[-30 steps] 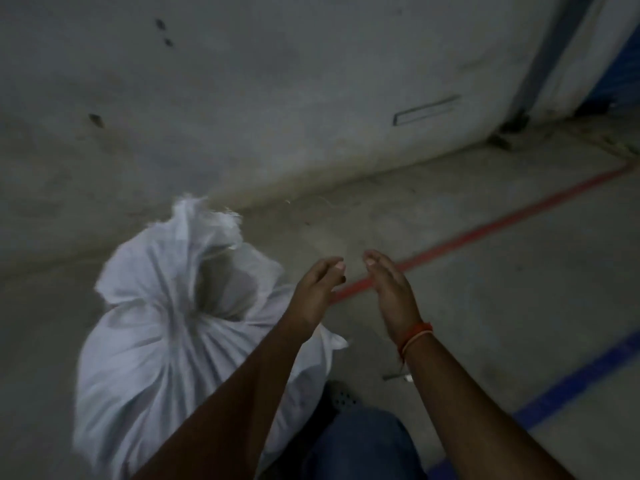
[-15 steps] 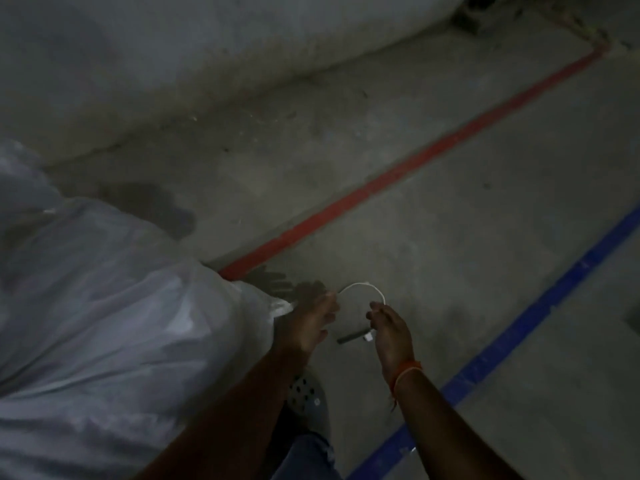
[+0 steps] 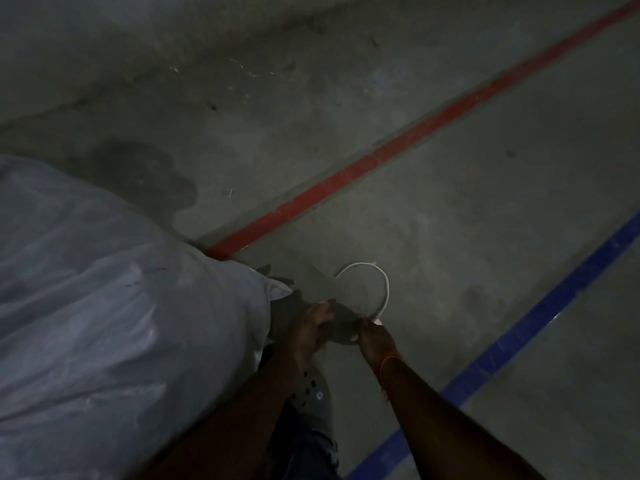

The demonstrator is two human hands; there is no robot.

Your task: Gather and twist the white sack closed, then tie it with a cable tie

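The bulky white sack [image 3: 114,323] fills the left side, lying on the concrete floor; its mouth is out of frame. A white cable tie [image 3: 382,282] curves in an open loop on the floor right of the sack's corner. My right hand [image 3: 372,337], with an orange band at the wrist, reaches down and pinches the tie's near end. My left hand [image 3: 310,327] hangs low beside it, close to the sack's corner, fingers curled over a dark patch. The dim light hides whether it holds anything.
A red line [image 3: 398,150] and a blue line [image 3: 540,317] run diagonally across the grey floor. My grey perforated shoe [image 3: 311,393] and jeans leg sit under my arms. The base of a wall runs along the top left.
The camera has tipped down from the tied sack top to the floor. Both hands dropped low, and my right hand closed on the near end of the tie.
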